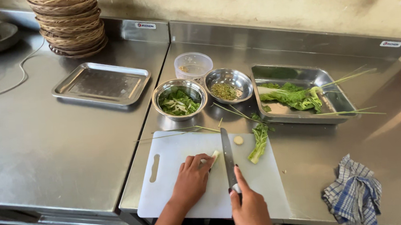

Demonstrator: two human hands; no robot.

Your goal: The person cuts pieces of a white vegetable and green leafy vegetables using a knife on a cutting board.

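- Stalk piece [215,157]: light, crisp, likely slippery, pinned under left hand [191,177] fingertips
- Knife [228,158]: stiff; right hand [249,207] fingers clamp its handle, blade just beside left fingertips

A pale green stalk piece [215,157] lay near the middle of the white cutting board [175,151], mostly covered by fingers. A long steel knife [228,158] stood edge-down just beside it, its blade pointing toward the board's far edge, its handle toward the near edge.

Commercial kitchen, steel counters [49,149], metal trays [101,84], bowls [180,100]
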